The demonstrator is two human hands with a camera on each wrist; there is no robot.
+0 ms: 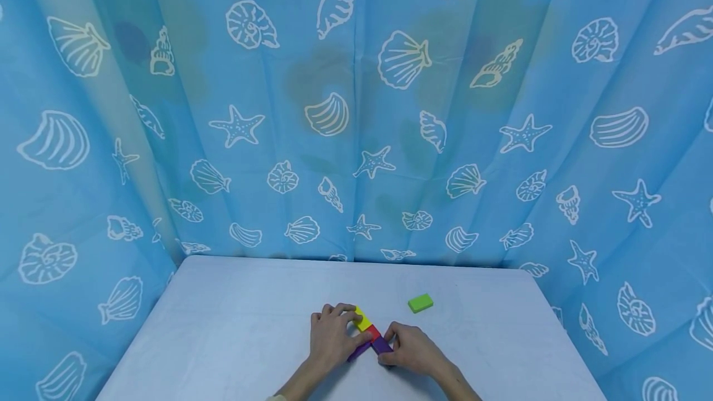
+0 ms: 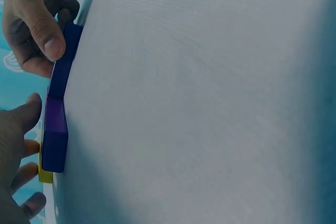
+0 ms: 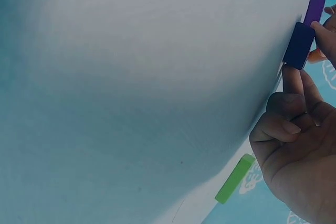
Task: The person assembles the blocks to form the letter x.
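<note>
A yellow block [image 1: 362, 319], a red block [image 1: 374, 332] and a dark purple block [image 1: 381, 345] stand end to end in a slanting row on the white table. A second purple block [image 1: 359, 351] angles off near the red one. My left hand [image 1: 331, 336] rests beside the row, loosely bent fingers touching the yellow block and thumb close to the red. With thumb and fingers, my right hand [image 1: 414, 349] pinches the dark purple block, seen also in the left wrist view [image 2: 64, 64]. How firmly the left fingertips press is hidden.
A green block [image 1: 420, 303] lies apart on the table [image 1: 239, 320], beyond the right hand. Blue curtains [image 1: 356, 141] with white shell prints hang behind and on both sides of the table.
</note>
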